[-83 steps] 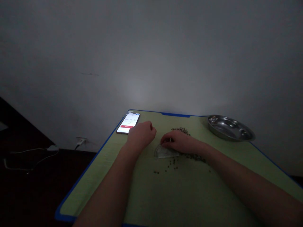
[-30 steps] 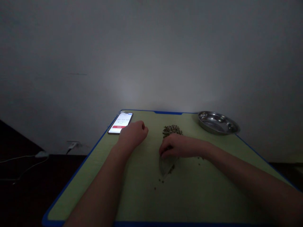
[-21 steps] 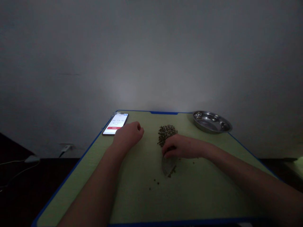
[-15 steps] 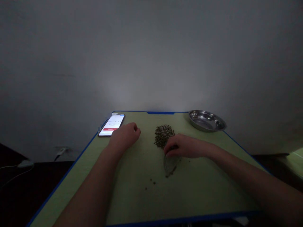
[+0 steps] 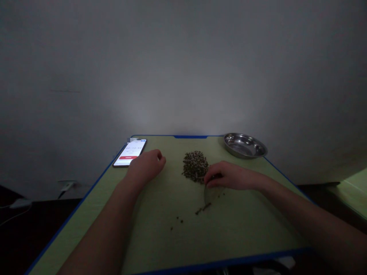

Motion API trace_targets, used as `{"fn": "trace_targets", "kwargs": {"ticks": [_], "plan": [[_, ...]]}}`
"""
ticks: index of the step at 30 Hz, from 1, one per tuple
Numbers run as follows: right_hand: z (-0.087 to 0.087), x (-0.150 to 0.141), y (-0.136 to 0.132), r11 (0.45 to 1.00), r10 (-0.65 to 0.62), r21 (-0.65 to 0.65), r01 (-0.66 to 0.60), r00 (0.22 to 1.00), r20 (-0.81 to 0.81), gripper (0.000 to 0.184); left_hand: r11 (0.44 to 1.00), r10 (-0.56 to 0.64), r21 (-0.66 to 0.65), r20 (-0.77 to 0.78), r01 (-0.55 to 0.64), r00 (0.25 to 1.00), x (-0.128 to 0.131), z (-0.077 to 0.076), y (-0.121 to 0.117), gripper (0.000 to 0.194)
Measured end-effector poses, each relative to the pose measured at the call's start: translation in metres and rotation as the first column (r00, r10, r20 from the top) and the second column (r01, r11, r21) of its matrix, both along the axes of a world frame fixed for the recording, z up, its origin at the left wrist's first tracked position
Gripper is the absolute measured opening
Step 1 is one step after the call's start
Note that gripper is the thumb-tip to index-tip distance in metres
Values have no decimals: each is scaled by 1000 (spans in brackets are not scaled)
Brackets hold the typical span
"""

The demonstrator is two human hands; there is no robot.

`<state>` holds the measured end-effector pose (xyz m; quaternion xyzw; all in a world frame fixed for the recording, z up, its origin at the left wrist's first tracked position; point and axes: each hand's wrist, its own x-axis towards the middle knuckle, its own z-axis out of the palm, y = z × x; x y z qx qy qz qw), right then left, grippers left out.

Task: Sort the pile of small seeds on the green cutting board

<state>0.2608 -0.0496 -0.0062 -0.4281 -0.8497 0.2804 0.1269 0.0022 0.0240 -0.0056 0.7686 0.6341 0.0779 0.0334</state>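
While my right hand (image 5: 231, 175) is pinching a transparent, curved-edged sheet (image 5: 212, 195), most small, dark, roundish grains (image 5: 195, 167) are lying piled beside it; loose grains (image 5: 181, 221) are lying ungathered on the pale-green, blue-edged worktop (image 5: 243, 225). My left hand (image 5: 147, 165) is curling; its content I cannot tell.

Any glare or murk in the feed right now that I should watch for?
Head view: dim overall; the phone screen glows brightest; the metal bowl shows glints; the clear protractor in the right hand barely stands out against the green table.
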Motion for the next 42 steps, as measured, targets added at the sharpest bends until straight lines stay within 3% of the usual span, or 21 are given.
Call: {"fn": "trace_targets", "kwargs": {"ticks": [8, 13, 16, 19, 29, 35, 42], "plan": [[2, 8, -2, 998, -62, 20, 62, 998, -10, 16, 1000, -5, -12, -3, 5, 1000, 0, 0, -1, 37], [5, 15, -11, 976, -214, 33, 215, 976, -32, 19, 1000, -26, -6, -5, 26, 1000, -1, -1, 0, 37], [7, 24, -24, 938, -298, 161, 308, 951, -80, 21, 1000, -27, -4, -2, 27, 1000, -2, -1, -1, 36], [4, 37, -38, 865, -369, 317, 390, 921, -125, 23, 1000, -27, -1, 6, 27, 1000, -1, -1, -2, 35], [-31, 67, -55, 736, -488, 424, 527, 848, -207, 23, 1000, -15, -16, 6, 15, 1000, -1, -1, -2, 36], [-39, 81, -59, 769, -487, 375, 517, 855, -180, 23, 1000, -1, -21, -10, 1, 1000, -1, -3, -1, 37], [-41, 77, -61, 784, -490, 339, 520, 853, -176, 24, 999, -17, -38, -35, 16, 999, -1, -5, 2, 37]]}}
